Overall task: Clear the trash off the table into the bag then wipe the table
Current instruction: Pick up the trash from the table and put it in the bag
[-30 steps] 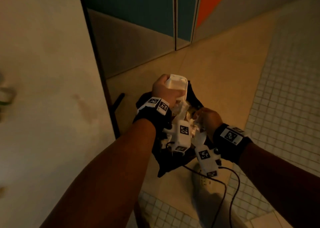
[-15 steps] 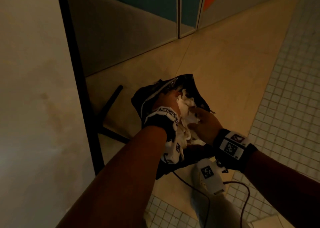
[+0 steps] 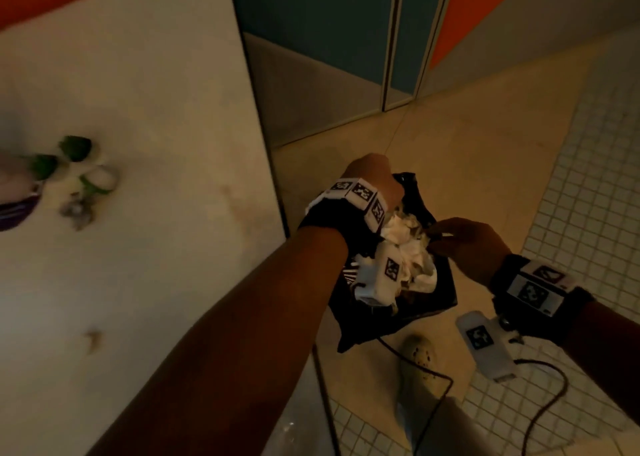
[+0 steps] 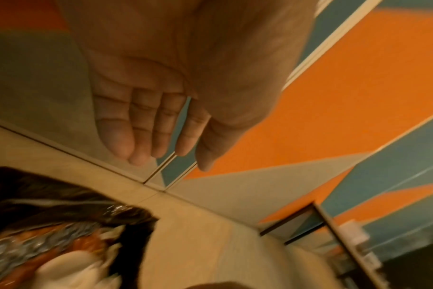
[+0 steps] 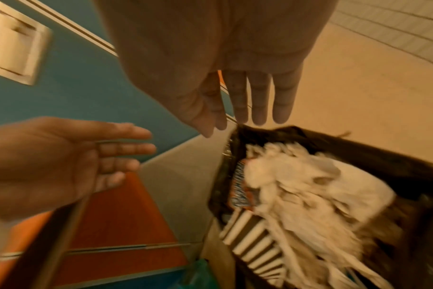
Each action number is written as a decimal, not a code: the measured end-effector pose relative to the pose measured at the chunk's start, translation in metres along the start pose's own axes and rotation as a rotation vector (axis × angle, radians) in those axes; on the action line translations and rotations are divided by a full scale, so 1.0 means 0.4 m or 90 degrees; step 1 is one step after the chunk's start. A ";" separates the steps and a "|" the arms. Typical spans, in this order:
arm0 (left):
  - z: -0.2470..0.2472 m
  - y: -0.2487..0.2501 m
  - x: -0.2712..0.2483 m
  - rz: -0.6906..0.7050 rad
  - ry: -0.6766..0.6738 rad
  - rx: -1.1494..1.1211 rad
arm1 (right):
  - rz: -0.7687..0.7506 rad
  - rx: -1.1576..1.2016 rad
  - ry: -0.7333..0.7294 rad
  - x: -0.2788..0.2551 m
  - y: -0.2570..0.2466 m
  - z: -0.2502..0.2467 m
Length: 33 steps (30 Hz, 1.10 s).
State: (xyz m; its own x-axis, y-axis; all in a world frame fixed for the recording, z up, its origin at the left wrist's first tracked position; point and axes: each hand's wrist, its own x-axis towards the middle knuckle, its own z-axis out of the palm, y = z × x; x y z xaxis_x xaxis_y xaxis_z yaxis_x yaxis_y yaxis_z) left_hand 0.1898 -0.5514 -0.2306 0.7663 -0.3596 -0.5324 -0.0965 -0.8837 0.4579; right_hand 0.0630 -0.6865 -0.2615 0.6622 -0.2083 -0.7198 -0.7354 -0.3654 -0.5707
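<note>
Both hands have come up out of the bag since half a second ago, when the left hand was pushed down among the white paper, and the white container it held a second ago is no longer in it. From the head view, the left hand (image 3: pixel 375 182) hovers over the far rim of the black bag (image 3: pixel 440 296), which sits on the floor beside the table (image 3: pixel 156 109) stuffed with crumpled white paper (image 3: pixel 405 244); the right hand (image 3: pixel 464 244) hangs just above its near side. Leftover scraps (image 3: pixel 74 175), green and pale, lie on the tabletop, so clearing looks only partly done and wiping is not yet begun. The left wrist view shows straight, empty fingers (image 4: pixel 146 129). The right wrist view shows that hand's fingers (image 5: pixel 260 97) extended and empty too.
</note>
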 end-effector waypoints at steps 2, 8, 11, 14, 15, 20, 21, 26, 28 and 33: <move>-0.085 0.028 -0.073 0.043 0.037 -0.052 | -0.038 0.018 0.016 -0.060 -0.043 -0.019; -0.338 -0.034 -0.348 0.115 0.121 -0.264 | -0.160 0.107 0.036 -0.266 -0.202 -0.008; -0.438 -0.129 -0.490 0.120 0.140 -0.300 | -0.210 0.112 0.020 -0.358 -0.280 0.044; -0.514 -0.261 -0.602 0.097 0.174 -0.293 | -0.264 0.087 0.022 -0.427 -0.354 0.118; -0.538 -0.310 -0.636 0.085 0.188 -0.286 | -0.277 0.074 0.022 -0.455 -0.387 0.149; -0.656 -0.565 -0.792 0.010 0.248 -0.244 | -0.357 -0.006 0.019 -0.521 -0.514 0.318; -0.675 -0.617 -0.820 -0.007 0.266 -0.233 | -0.366 -0.020 0.012 -0.533 -0.539 0.356; -0.727 -0.863 -0.934 -0.097 0.320 -0.183 | -0.394 -0.070 -0.046 -0.568 -0.644 0.557; -0.730 -0.953 -0.971 -0.140 0.331 -0.206 | -0.390 -0.115 -0.078 -0.574 -0.682 0.637; -0.736 -1.163 -1.056 -0.208 0.393 -0.207 | -0.402 -0.250 -0.148 -0.587 -0.789 0.818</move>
State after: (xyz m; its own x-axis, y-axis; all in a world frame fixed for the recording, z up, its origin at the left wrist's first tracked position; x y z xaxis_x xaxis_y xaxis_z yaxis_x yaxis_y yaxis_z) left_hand 0.0982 0.0997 -0.0092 0.9486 0.2206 -0.2269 0.3137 -0.7500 0.5823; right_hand 0.0923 -0.2256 -0.0417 0.8590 0.3266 -0.3942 -0.0947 -0.6552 -0.7494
